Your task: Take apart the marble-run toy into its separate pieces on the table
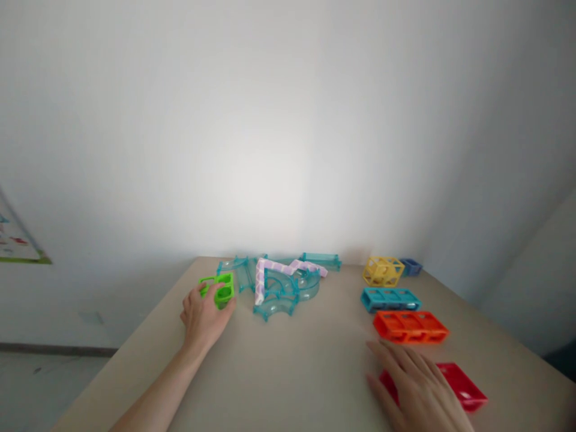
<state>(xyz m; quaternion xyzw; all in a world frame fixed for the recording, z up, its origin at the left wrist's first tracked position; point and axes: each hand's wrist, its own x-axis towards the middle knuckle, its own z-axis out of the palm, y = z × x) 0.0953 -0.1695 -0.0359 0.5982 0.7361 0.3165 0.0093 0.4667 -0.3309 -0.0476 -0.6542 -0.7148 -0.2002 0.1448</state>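
Observation:
My left hand (204, 318) reaches out over the left part of the beige table (297, 372) and its fingers are closed round a green plastic frame block (219, 287). Just right of it lies a heap of clear teal curved track pieces (281, 288) with a purple-and-white strip (266, 273) across them. My right hand (416, 387) lies flat near the front, fingers stretched out, resting on the left end of a red frame block (463, 390). It holds nothing.
Down the right side sit an orange frame block (410, 327), a teal frame block (389, 298), a yellow cage block (383, 270) and a small blue block (411, 266). A white wall rises behind the table. A poster (15, 240) hangs at the left.

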